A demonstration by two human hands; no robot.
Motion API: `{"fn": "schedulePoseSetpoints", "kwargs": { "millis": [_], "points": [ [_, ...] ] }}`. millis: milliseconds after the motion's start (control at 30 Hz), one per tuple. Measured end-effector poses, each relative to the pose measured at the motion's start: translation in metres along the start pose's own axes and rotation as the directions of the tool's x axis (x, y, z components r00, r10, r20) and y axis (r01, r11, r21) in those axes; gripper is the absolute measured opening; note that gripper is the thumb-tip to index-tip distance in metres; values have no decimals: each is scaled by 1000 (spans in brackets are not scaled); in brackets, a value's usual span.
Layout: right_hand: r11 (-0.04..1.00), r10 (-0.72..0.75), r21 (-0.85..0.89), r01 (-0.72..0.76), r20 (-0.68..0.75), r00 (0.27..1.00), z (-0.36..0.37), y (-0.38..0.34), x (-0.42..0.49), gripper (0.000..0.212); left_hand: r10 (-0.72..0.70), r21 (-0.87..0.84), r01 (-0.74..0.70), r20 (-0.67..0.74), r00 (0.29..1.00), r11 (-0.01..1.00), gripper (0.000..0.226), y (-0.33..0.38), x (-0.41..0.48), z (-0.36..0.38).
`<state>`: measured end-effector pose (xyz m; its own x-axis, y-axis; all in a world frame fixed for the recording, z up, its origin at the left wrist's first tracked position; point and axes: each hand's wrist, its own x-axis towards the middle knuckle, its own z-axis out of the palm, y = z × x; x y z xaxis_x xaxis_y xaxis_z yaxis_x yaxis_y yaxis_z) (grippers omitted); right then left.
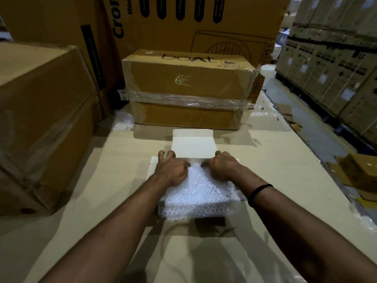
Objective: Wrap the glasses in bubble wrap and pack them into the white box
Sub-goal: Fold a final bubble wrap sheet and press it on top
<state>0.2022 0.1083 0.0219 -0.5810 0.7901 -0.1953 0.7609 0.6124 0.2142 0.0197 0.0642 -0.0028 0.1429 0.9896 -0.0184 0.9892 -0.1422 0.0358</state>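
A flat bundle of bubble wrap point(199, 194) lies on the cardboard work surface in front of me; whatever it wraps is hidden. The white box point(193, 146) stands just beyond it, its lid flap raised at the back and a side flap showing at the left. My left hand point(171, 170) grips the bundle's far left corner, fingers curled over its edge at the box. My right hand point(221, 166) grips the far right corner in the same way, thumb on top of the wrap. A black band sits on my right wrist.
A taped brown "boat" carton point(189, 88) stands behind the white box. A large carton point(40, 119) is at the left, with loose bubble wrap point(122, 119) between them. Stacked cartons point(336, 68) line the aisle at the right. Cardboard scraps point(359, 176) lie right of the table.
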Motion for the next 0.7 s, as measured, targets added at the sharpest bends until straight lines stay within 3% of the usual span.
{"fn": "schedulePoseSetpoints", "kwargs": {
  "millis": [100, 200, 300, 367, 433, 500, 600, 700],
  "points": [
    [998, 69, 9, -69, -103, 992, -1, 15, -11, 43, -63, -6, 63, -140, 988, 998, 36, -8, -5, -4],
    [990, 80, -119, -80, -4, 997, 13, 12, -15, 31, -66, 71, 68, -26, 997, 995, 33, -12, -11, 0],
    [989, 89, -119, -86, 22, 996, 23, 10, -12, 26, -76, 44, 75, 25, 997, 996, 33, -13, -13, 0],
    [998, 67, -10, -68, -51, 996, 18, 14, -18, 24, -60, -7, 59, -42, 997, 998, 33, -12, -16, -3],
    [982, 72, 183, -39, -177, 982, 9, 20, -33, 27, -63, -112, 41, -202, 977, 993, 34, -12, -26, -8],
    [947, 56, 320, 15, -210, 976, 1, 23, -55, 36, -28, -225, -40, -292, 956, 973, 38, -14, -42, -15],
    [943, -44, 318, 96, -166, 985, -2, 18, -85, 56, 101, -280, -151, -185, 977, 948, 53, -14, -69, -23],
    [971, -114, 199, 130, -89, 989, 4, 9, -96, 67, 204, -114, -209, -57, 977, 971, 68, -8, -81, -22]
  ]
}}
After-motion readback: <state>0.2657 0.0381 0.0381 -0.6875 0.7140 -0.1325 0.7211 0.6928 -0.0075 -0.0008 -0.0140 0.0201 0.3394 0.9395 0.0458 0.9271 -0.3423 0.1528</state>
